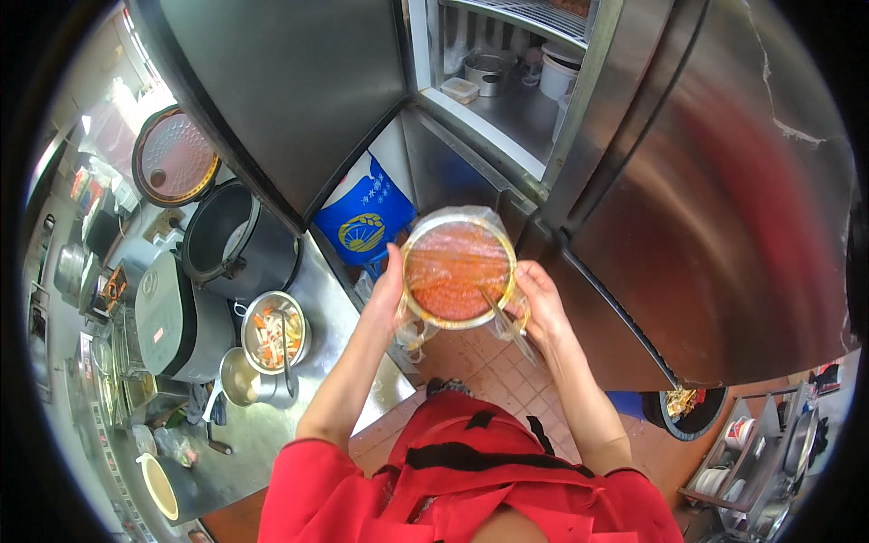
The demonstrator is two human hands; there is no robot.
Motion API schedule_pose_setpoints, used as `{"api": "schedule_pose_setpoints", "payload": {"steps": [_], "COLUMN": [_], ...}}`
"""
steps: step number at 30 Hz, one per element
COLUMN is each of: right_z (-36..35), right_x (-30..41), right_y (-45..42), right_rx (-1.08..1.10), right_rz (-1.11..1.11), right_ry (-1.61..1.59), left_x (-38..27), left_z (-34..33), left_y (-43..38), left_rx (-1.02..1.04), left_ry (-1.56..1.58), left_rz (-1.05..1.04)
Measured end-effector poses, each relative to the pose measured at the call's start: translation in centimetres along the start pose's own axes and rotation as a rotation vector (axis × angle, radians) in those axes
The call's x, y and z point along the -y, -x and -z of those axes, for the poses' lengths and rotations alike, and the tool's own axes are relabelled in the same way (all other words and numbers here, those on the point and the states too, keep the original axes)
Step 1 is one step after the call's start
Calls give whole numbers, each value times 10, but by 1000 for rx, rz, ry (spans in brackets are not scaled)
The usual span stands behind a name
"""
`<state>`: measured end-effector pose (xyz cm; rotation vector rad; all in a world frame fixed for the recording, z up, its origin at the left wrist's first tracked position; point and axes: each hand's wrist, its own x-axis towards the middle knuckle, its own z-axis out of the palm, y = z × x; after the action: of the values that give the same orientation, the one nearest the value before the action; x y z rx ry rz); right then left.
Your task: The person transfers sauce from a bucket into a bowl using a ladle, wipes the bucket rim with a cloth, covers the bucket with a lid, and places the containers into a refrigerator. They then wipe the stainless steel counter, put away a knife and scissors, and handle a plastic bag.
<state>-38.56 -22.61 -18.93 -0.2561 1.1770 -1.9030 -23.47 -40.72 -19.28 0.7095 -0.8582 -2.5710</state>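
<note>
Between my two hands I hold a round metal container (455, 298) of red-orange sauce, with clear plastic film (461, 237) stretched across part of its top. My left hand (388, 288) grips its left side, thumb up along the rim. On the opposite side my right hand (543, 298) holds the rim, close to a metal utensil handle (509, 322) that leans out of the sauce. Loose plastic hangs under the container. Ahead stands an open refrigerator compartment (502, 129), its metal door (292, 88) swung out to the left.
A covered white tub (559, 76), a metal pot (485, 71) and a small lidded box (459, 89) sit inside. On the left steel counter (326, 319) are an open black cooker (224, 231), a grey rice cooker (159, 319) and a bowl of cut vegetables (271, 332). A black bin (686, 414) stands right.
</note>
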Motion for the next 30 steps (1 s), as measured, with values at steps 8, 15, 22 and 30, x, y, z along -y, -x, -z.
{"api": "schedule_pose_setpoints", "payload": {"steps": [8,15,22,30], "right_z": [6,14,36,89], "right_x": [40,67,78,90], "right_y": [-129,-256,-363,-422], "right_rx": [-100,-205,-384,-449], "right_rz": [68,207,232,262], "right_ry": [39,-95,-245,-265], "left_x": [-62,-122,-149,-122], "left_z": [-13,-52,-80,-108], "left_y": [-172,-324,-460,-561], "left_rx": [222,328,247,436], "left_ry": [45,-13,-255,-246], "left_rz": [159,252,258,374]}}
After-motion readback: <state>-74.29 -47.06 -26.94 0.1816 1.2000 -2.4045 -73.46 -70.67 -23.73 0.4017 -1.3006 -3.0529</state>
